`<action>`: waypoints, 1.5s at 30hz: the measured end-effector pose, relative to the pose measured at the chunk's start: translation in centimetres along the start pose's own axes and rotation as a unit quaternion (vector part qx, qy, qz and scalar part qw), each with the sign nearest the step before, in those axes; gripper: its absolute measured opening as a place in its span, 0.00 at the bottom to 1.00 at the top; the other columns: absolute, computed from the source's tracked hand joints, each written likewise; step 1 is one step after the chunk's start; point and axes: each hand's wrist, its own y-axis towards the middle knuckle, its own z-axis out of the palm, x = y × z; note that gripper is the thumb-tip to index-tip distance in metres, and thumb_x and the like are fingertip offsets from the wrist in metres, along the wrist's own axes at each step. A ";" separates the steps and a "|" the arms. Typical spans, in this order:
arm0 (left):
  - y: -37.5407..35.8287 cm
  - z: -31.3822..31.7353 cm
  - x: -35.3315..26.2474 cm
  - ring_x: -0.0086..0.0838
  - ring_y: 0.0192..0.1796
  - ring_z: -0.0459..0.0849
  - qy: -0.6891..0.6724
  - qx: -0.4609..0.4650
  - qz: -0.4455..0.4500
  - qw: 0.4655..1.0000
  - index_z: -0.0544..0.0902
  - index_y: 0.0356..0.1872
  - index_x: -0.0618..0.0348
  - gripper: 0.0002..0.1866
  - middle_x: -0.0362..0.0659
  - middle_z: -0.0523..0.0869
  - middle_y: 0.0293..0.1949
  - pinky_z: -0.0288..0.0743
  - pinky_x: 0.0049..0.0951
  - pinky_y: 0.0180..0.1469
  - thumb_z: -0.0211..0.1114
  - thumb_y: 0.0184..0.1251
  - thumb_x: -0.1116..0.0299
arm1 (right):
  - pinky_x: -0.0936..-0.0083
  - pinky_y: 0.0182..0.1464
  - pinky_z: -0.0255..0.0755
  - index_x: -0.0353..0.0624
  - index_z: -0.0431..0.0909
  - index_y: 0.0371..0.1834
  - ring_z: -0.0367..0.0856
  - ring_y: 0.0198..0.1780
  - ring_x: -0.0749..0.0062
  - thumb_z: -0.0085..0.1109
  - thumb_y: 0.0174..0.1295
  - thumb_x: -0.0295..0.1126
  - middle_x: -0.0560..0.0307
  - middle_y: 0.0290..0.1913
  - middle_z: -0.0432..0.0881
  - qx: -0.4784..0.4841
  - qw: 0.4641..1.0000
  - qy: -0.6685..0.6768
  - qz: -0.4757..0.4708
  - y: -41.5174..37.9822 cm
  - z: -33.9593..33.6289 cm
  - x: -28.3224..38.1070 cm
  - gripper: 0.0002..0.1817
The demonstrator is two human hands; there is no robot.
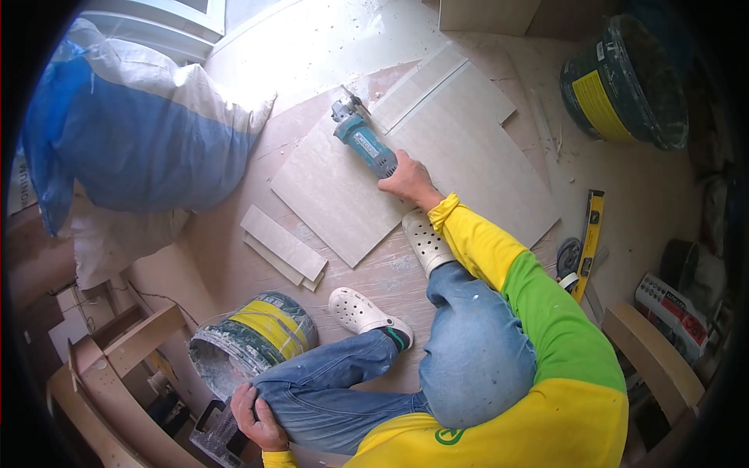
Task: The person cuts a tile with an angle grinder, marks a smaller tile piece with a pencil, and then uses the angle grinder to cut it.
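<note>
My right hand [411, 182] is wrapped around the rear body of a teal angle grinder [365, 147]. The grinder's head and disc point toward the far side, over the seam between cut floor tiles. Under it lies a large beige tile [331, 207], and a second beige tile [480, 168] lies to its right. A narrower tile piece [421, 82] sits at the far end. My left hand [256, 417] rests on my bent left knee, holding nothing, its fingers lying over the jeans.
Tile strips [282, 240] lie at left, near a dirty bucket [269, 324]. Blue-and-white sacks [156, 117] stand against the left side. Another bucket [601, 105] is at far right. A yellow spirit level [591, 234] and tape roll [569, 281] lie on the right.
</note>
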 end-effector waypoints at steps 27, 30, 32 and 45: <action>-0.1 0.0 0.3 0.48 0.63 0.81 -0.001 0.006 -0.008 1.000 0.84 0.51 0.68 0.16 0.57 0.83 0.59 0.67 0.44 0.71 0.58 0.78 0.63 | 0.56 0.49 0.81 0.35 0.76 0.52 0.87 0.44 0.39 0.70 0.43 0.46 0.33 0.40 0.86 0.009 1.000 -0.018 0.004 0.2 -0.2 -0.3 0.34; -0.1 -0.1 0.3 0.48 0.63 0.81 -0.001 0.005 -0.005 1.000 0.84 0.51 0.67 0.16 0.57 0.83 0.59 0.67 0.44 0.71 0.58 0.78 0.63 | 0.56 0.50 0.81 0.35 0.76 0.52 0.87 0.44 0.39 0.70 0.43 0.46 0.33 0.41 0.86 0.013 1.000 -0.020 -0.004 0.1 -0.5 -0.2 0.34; 0.0 0.0 0.2 0.48 0.63 0.81 -0.002 0.004 -0.003 1.000 0.84 0.51 0.67 0.16 0.57 0.84 0.59 0.67 0.44 0.71 0.58 0.78 0.63 | 0.55 0.53 0.81 0.35 0.75 0.52 0.87 0.47 0.37 0.70 0.44 0.46 0.31 0.43 0.86 0.037 0.999 -0.028 0.006 0.1 -0.8 -0.1 0.34; 0.0 -0.1 0.0 0.49 0.63 0.81 0.006 0.002 -0.004 1.000 0.84 0.51 0.68 0.16 0.57 0.84 0.59 0.68 0.44 0.71 0.58 0.77 0.63 | 0.55 0.53 0.81 0.34 0.75 0.51 0.87 0.47 0.36 0.71 0.42 0.47 0.31 0.43 0.86 0.057 0.997 -0.043 0.008 0.8 -1.0 -0.1 0.35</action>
